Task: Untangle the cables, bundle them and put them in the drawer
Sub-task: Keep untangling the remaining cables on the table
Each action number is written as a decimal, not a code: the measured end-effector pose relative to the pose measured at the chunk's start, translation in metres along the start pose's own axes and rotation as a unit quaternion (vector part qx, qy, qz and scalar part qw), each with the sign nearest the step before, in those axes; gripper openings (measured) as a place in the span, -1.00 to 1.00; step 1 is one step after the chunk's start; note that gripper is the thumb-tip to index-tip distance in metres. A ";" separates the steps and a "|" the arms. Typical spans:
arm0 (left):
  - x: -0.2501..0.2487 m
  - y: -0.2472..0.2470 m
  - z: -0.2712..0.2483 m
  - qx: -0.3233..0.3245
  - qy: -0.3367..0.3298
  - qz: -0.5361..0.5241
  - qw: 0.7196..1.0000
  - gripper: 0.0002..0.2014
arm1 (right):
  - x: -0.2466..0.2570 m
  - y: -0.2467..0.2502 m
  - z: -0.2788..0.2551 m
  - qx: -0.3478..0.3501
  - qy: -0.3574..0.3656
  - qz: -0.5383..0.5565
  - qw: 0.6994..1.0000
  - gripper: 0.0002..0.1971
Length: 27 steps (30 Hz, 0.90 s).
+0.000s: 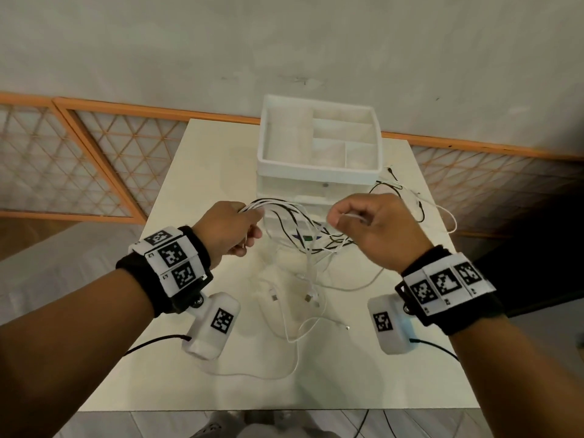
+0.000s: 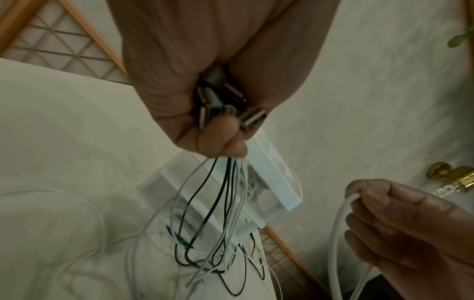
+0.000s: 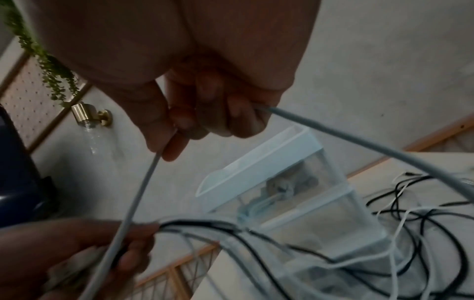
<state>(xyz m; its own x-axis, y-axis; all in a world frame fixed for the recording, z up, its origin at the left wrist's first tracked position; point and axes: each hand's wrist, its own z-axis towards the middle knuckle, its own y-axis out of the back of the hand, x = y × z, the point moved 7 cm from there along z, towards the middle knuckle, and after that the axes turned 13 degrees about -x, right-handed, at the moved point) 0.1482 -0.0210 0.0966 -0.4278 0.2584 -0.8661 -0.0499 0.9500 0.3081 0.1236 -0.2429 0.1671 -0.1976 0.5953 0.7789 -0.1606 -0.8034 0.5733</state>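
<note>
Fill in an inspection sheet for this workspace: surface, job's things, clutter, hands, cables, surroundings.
Surface: white table, cable loops lying on it.
Job's things: white and black cables, still tangled; white drawer unit at the table's far side, its top tray empty, drawers look closed.
Clutter: nothing seen.
Hands: left hand grips a bunch of cables with their USB plugs at the fist; right hand pinches one white cable.
Cables: loose ends and plugs trail toward the table's near edge; black strands spread right of the drawer unit.
Surroundings: pale wall, orange lattice panels, a brass wall fitting, hanging greenery.
</note>
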 end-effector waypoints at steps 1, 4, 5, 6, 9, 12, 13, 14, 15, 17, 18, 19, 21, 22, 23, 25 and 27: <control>-0.005 -0.002 -0.003 0.016 -0.008 -0.013 1.000 -0.79 | 0.002 -0.005 -0.002 0.000 0.007 0.010 1.000 -0.86; -0.019 -0.013 -0.012 0.074 -0.034 -0.040 0.996 -0.79 | 0.006 -0.010 0.001 -0.041 0.014 0.045 0.998 -0.87; -0.021 -0.016 -0.015 0.090 -0.039 -0.043 0.994 -0.78 | 0.007 -0.009 0.004 -0.063 0.010 0.057 0.996 -0.87; -0.022 -0.019 -0.017 0.103 -0.042 -0.045 0.993 -0.77 | 0.008 -0.007 0.006 -0.083 0.006 0.070 0.994 -0.88; -0.020 -0.024 -0.022 0.129 -0.044 -0.045 0.990 -0.73 | 0.011 0.000 0.012 -0.132 -0.008 0.109 0.985 -0.90; -0.019 -0.026 -0.026 0.134 -0.033 -0.067 0.988 -0.71 | 0.010 0.003 0.015 -0.158 -0.021 0.121 0.980 -0.90; -0.019 -0.027 -0.027 0.138 -0.027 -0.079 0.987 -0.72 | 0.010 0.003 0.015 -0.161 -0.022 0.125 0.979 -0.90; -0.019 -0.027 -0.029 0.140 -0.024 -0.087 0.986 -0.72 | 0.009 0.003 0.015 -0.164 -0.024 0.127 0.978 -0.90; -0.020 -0.027 -0.030 0.140 -0.024 -0.087 0.986 -0.72 | 0.008 0.004 0.015 -0.169 -0.027 0.127 0.977 -0.90; -0.022 -0.027 -0.031 0.139 -0.036 -0.073 0.987 -0.70 | 0.006 0.005 0.015 -0.181 -0.032 0.121 0.975 -0.90; -0.023 -0.027 -0.032 0.142 -0.044 -0.065 0.987 -0.68 | 0.007 0.004 0.015 -0.187 -0.034 0.117 0.975 -0.90; -0.024 -0.028 -0.032 0.147 -0.053 -0.056 0.986 -0.67 | 0.009 0.004 0.014 -0.194 -0.030 0.111 0.974 -0.90; -0.028 -0.028 -0.032 0.150 -0.076 -0.033 0.985 -0.71 | 0.013 0.005 0.012 -0.198 -0.022 0.121 0.972 -0.92; -0.029 -0.026 -0.031 0.142 -0.087 -0.025 0.986 -0.73 | 0.014 0.007 0.011 -0.191 -0.018 0.138 0.972 -0.94; -0.031 -0.023 -0.029 0.126 -0.094 -0.028 0.987 -0.76 | 0.011 0.009 0.010 -0.175 -0.018 0.152 0.973 -0.96; -0.037 -0.012 -0.023 0.080 -0.101 -0.066 0.989 -0.82 | -0.015 0.006 0.007 -0.119 -0.034 0.103 0.987 -0.93; -0.043 0.002 -0.018 0.040 -0.098 -0.122 0.987 -0.84 | -0.074 -0.003 -0.003 -0.036 -0.085 -0.100 0.991 -0.80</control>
<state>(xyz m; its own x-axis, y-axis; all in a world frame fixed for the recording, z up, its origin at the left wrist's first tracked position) 0.1505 -0.0336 0.1418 -0.2282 0.0419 -0.9727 -0.0542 0.9970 0.0557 0.1362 -0.2844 0.1075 0.0089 0.7269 0.6867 -0.2504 -0.6632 0.7053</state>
